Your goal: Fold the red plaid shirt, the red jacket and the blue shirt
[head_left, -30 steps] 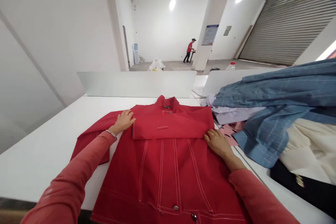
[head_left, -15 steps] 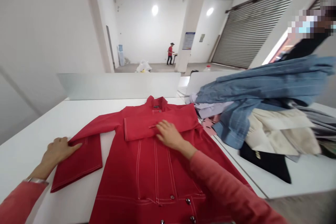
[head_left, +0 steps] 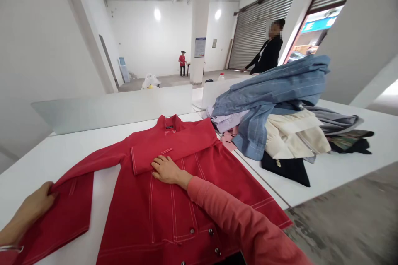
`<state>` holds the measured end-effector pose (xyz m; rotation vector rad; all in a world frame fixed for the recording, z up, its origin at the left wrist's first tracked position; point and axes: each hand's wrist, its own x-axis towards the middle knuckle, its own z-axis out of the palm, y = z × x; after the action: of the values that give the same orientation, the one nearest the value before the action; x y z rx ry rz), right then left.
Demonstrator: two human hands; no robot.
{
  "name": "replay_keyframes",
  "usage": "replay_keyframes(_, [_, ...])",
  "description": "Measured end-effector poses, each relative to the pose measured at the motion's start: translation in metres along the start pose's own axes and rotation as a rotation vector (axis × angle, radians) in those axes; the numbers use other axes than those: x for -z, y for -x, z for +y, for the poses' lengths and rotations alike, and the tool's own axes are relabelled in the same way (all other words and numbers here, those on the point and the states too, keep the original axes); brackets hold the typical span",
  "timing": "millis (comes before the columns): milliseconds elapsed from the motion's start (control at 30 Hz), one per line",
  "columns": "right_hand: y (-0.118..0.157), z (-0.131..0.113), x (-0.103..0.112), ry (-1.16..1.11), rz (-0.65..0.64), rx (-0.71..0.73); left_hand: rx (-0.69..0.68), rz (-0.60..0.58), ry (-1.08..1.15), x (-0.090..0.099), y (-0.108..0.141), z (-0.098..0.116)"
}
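One white-stitched red cloth jacket (head_left: 124,223): left hand (head_left: 35,203) pinching the outstretched sleeve (head_left: 71,198), right hand (head_left: 166,169) spread on the folded sleeve (head_left: 189,140), which uneven tugging could skew.

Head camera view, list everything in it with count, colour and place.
Jacket: one, red, centre front
Table: at least one, white, underneath
Clothes pile: one, mostly blue, right
Panels: two, whitish, far table edge
Bottle: one, clear, red-capped, behind panels
Plastic bag: one, white, behind panels
Water dispenser: one, white-blue, far left
Pillar: one, white, background
Notice: one, blue-white, on pillar
Shutters: two, grey, right background
Lights: two, white, background
Other people: two-plus, red and black tops, back
Bracelet: one, silvery, left wrist
Left hand: one, bare, holding jacket sleeve
Right hand: one, bare, on folded sleeve
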<state>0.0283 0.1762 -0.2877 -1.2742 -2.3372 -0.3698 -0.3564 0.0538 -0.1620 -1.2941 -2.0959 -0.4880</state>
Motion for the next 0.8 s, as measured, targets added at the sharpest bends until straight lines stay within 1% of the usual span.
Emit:
replay_keyframes(67, [0.001, 0.002, -0.001, -0.029, 0.028, 0.038, 0.035, 0.050, -0.052, 0.023, 0.006, 0.010])
replay_keyframes(100, [0.001, 0.003, -0.002, -0.045, 0.044, 0.053, 0.066, 0.015, -0.148, 0.038, 0.010, 0.017])
replay_keyframes(133, [0.002, 0.004, -0.004, -0.061, 0.061, 0.065, 0.041, 0.013, -0.240, 0.053, 0.014, 0.026])
replay_keyframes(167, [0.001, 0.004, -0.006, -0.077, 0.077, 0.074, 0.027, 0.090, -0.328, 0.069, 0.018, 0.036])
replay_keyframes(200, [0.001, 0.003, -0.007, -0.092, 0.091, 0.081, -0.029, 0.174, -0.388, 0.085, 0.020, 0.047])
replay_keyframes(300, [0.001, 0.002, -0.012, -0.133, 0.117, 0.096, -0.218, 0.516, -0.623, 0.125, 0.019, 0.090])
replay_keyframes(367, [0.001, 0.001, -0.013, -0.153, 0.125, 0.103, -0.382, 0.743, -0.706, 0.144, 0.014, 0.129])
replay_keyframes(433, [0.001, 0.002, -0.014, -0.166, 0.130, 0.105, -0.585, 0.902, -0.756, 0.154, 0.008, 0.178])
replay_keyframes(467, [0.001, 0.002, -0.013, -0.172, 0.131, 0.106, -0.674, 0.967, -0.761, 0.153, 0.007, 0.206])
replay_keyframes(500, [0.001, 0.003, -0.013, -0.177, 0.132, 0.107, -0.795, 0.996, -0.756, 0.150, 0.008, 0.236])
replay_keyframes(567, [0.000, 0.004, -0.013, -0.187, 0.133, 0.112, -1.066, 0.999, -0.686, 0.132, 0.013, 0.292])
replay_keyframes(633, [0.000, 0.004, -0.013, -0.197, 0.132, 0.115, -1.338, 0.856, -0.588, 0.103, 0.020, 0.338])
replay_keyframes(667, [0.000, 0.004, -0.013, -0.201, 0.131, 0.116, -1.464, 0.769, -0.568, 0.087, 0.024, 0.354])
replay_keyframes(700, [0.000, 0.004, -0.013, -0.206, 0.130, 0.117, -1.558, 0.714, -0.554, 0.071, 0.026, 0.365])
replay_keyframes(733, [-0.001, 0.004, -0.013, -0.210, 0.129, 0.118, -1.598, 0.702, -0.509, 0.056, 0.027, 0.371])
replay_keyframes(767, [-0.001, 0.005, -0.014, -0.214, 0.127, 0.120, -1.596, 0.702, -0.480, 0.044, 0.027, 0.372])
replay_keyframes(800, [-0.001, 0.005, -0.014, -0.219, 0.126, 0.123, -1.561, 0.714, -0.457, 0.034, 0.025, 0.370])
